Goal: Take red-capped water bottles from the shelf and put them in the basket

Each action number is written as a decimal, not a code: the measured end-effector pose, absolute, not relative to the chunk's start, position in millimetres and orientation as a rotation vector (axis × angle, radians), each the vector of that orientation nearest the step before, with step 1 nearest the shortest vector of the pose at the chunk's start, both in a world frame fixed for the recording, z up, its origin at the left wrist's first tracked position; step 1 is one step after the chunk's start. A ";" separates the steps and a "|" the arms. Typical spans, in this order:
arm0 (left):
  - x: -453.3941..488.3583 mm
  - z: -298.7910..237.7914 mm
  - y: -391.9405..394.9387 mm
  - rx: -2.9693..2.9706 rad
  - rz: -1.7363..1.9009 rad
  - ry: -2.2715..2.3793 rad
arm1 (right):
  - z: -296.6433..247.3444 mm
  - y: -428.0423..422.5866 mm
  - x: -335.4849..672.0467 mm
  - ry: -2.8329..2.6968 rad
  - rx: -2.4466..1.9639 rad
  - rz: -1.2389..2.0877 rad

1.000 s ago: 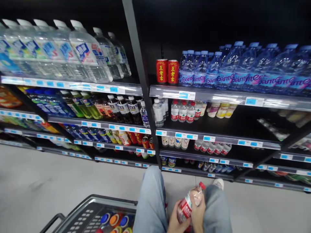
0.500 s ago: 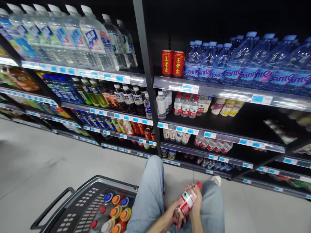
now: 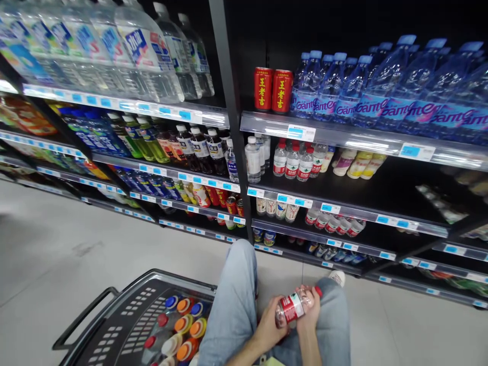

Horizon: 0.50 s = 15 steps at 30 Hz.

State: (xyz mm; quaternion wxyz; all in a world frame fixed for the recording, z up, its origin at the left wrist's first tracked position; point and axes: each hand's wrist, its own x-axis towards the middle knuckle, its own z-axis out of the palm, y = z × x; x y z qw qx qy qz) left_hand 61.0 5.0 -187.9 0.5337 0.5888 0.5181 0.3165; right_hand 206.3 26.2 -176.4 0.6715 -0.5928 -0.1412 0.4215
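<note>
A clear water bottle (image 3: 292,308) with a red cap and a red-and-white label lies tilted between both my hands, above my lap. My left hand (image 3: 271,323) is wrapped round its base end. Around the shoulder, just below the cap, my right hand (image 3: 309,311) is closed. Part of the bottle is hidden behind the fingers. To the left of my knee stands a dark shopping basket (image 3: 131,325) holding several drink bottles (image 3: 183,325) with orange, blue, red and white caps.
Shelves of drinks run across the front. Similar red-capped bottles (image 3: 292,163) stand on a middle shelf, red cans (image 3: 272,90) and large blue bottles (image 3: 404,96) above them. Large clear bottles (image 3: 143,51) fill the upper left. A dark upright post (image 3: 224,66) divides the shelving.
The bottle has turned from steeply slanted to nearer level, its cap end moving slightly right. Both hands have turned with it and still hold it. The view has shifted slightly.
</note>
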 end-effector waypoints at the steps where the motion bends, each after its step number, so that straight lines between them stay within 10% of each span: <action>1: 60.6 -189.1 5.0 1.436 0.767 1.246 | -176.6 26.4 206.1 -0.307 -1.338 0.956; 15: 59.6 -180.4 8.5 1.398 0.647 1.204 | -174.3 28.4 206.5 -0.376 -1.367 0.970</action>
